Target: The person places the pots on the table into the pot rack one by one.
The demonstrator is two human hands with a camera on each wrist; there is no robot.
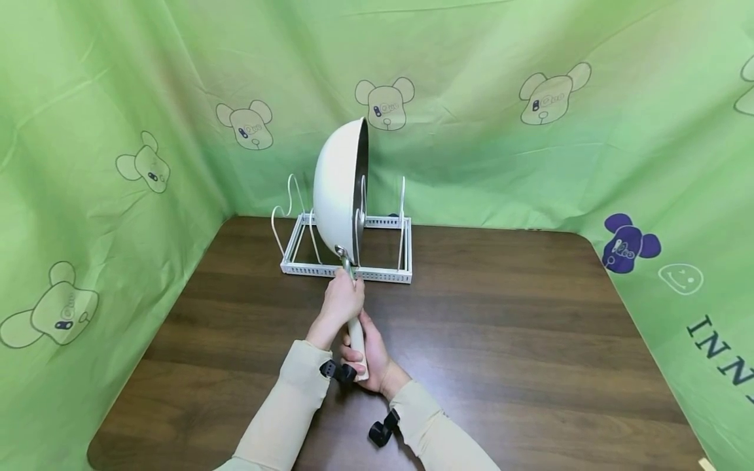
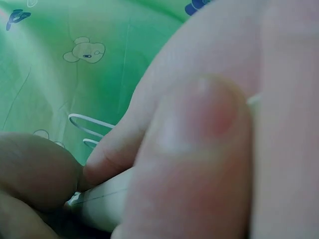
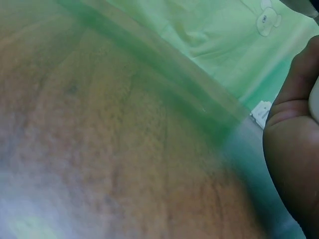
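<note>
A deep white frying pan point(image 1: 337, 186) stands on edge among the wires of a white rack point(image 1: 383, 275) in the head view. Its dark inside faces right and its handle point(image 1: 357, 343) points toward me. My left hand point(image 1: 343, 299) grips the handle close to the pan. Lower down, near the handle's end, my right hand point(image 1: 377, 356) holds it with curled fingers. In the left wrist view, blurred fingers point(image 2: 189, 164) surround part of the pale handle. The right wrist view catches only the edge of the right hand point(image 3: 291, 134) beside the handle.
The rack sits at the back of a dark wooden table point(image 1: 501, 340), its wire dividers rising left and right of the pan. A green curtain point(image 1: 471, 163) with printed bear heads hangs behind and along both sides. Each sleeve carries a black wrist camera point(image 1: 383, 428).
</note>
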